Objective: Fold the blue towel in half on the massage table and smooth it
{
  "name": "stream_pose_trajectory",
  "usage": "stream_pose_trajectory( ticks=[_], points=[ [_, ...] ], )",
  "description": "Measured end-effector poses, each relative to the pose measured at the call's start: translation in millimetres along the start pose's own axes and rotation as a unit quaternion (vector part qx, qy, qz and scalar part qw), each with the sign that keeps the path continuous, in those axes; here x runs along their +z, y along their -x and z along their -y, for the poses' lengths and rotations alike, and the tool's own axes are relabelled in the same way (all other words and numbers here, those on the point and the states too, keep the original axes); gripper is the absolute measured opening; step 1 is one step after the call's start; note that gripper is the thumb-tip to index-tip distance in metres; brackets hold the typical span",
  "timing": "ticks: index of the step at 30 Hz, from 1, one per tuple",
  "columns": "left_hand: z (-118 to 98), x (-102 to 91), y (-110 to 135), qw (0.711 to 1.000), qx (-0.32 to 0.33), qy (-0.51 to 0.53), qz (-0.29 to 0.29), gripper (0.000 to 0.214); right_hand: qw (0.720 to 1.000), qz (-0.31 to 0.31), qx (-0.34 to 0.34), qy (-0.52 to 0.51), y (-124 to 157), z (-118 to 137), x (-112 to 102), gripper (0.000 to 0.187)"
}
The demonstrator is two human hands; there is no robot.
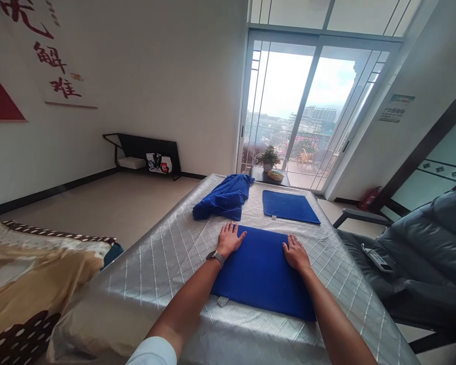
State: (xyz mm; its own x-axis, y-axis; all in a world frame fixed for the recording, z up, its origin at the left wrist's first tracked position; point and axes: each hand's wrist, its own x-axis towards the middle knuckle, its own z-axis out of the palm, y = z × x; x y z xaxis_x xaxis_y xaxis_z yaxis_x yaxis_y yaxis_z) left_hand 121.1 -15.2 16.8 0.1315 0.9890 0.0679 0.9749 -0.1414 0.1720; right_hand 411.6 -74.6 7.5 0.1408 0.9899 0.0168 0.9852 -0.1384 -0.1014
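Both palm-down, fingers spread, gripping nothing: left hand (230, 239) and right hand (295, 252) flat on far corners of blue towel (262, 276), spread on silver bed (167, 274), near folded towel (289, 206) and crumpled towel (222, 198).

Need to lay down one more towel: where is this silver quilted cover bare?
Widest bare patch: the silver quilted cover left of the flat blue towel, nearer than the crumpled blue towel. A band runs along the near edge too. Crowded: the far end, with the folded blue towel, and the middle, where left hand and right hand press flat.
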Motion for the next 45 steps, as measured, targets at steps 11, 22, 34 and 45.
stream_pose_trajectory(
  ticks=[11, 22, 34, 45],
  points=[
    [-180.2, 25.0, 24.2, 0.959, 0.263, 0.1, -0.033, 0.073, 0.999, 0.013, -0.037, 0.022, 2.4, -7.6, 4.1, 0.067],
    [-33.9, 16.9, 11.6, 0.996, 0.078, 0.036, -0.02, 0.082, 1.0, 0.001, 0.003, -0.014, 2.3, 3.4, -4.9, 0.069],
    [0.5, 7.0, 25.9, 0.999, 0.039, -0.002, -0.016, 0.076, 0.995, -0.097, -0.025, 0.017, 33.3, 17.6, -22.4, 0.06],
    [1.2, 2.2, 25.8, 0.999, 0.039, -0.003, -0.011, 0.076, 1.0, 0.005, 0.006, -0.002, 74.1, 7.9, -4.9, 0.068]
  ],
)
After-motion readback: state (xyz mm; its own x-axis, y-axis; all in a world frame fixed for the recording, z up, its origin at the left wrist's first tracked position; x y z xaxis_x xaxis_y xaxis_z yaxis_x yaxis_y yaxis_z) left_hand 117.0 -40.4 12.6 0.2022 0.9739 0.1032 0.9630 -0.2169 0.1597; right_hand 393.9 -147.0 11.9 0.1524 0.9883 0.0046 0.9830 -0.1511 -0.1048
